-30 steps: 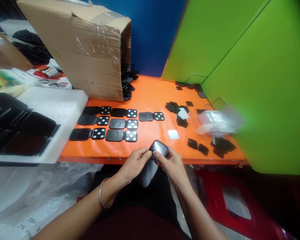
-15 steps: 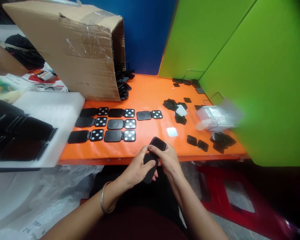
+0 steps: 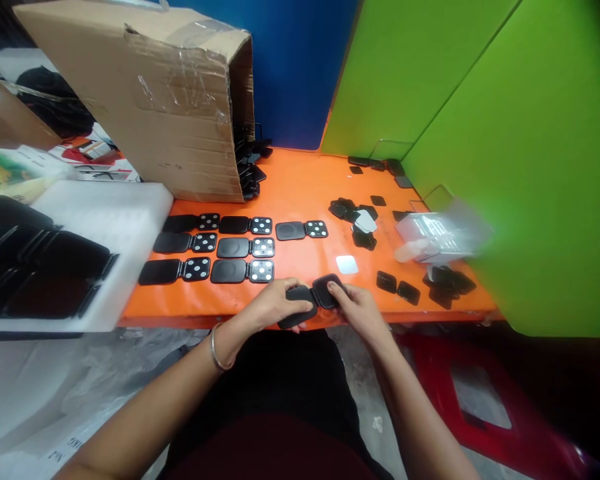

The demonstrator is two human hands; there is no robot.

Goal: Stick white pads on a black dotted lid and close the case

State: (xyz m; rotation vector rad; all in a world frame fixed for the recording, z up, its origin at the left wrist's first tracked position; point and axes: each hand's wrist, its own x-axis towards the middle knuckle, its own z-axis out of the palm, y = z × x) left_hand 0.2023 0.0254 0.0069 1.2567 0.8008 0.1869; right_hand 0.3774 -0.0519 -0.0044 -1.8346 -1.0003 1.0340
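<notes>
Both hands hold one unfolded black hinged compact case (image 3: 301, 305) at the orange table's front edge. My left hand (image 3: 273, 304) is closed on its left half, thumb on top and fingers beneath. My right hand (image 3: 361, 308) pinches the right half, with the thumb lying on its face. Just beyond the right hand lies a pale square plate (image 3: 347, 265). Left of it, several opened cases (image 3: 231, 271) lie in rows, their smaller-looking right halves marked with pale dots (image 3: 262, 271). Another opened black case (image 3: 398, 288), without visible dots, lies to the right.
A cardboard box (image 3: 190, 127) with black pieces spilling from its mouth stands back left. White foam (image 3: 130, 200) carries stacked black cases at left. Loose black pieces (image 3: 347, 210), a plastic-wrapped pack (image 3: 433, 233) and another dark pile (image 3: 449, 285) sit right. Green panels (image 3: 530, 167) border the table.
The held case has moved forward from over the lap onto the table edge and turned closer to level. My hands have moved farther apart, the right one shifting right.
</notes>
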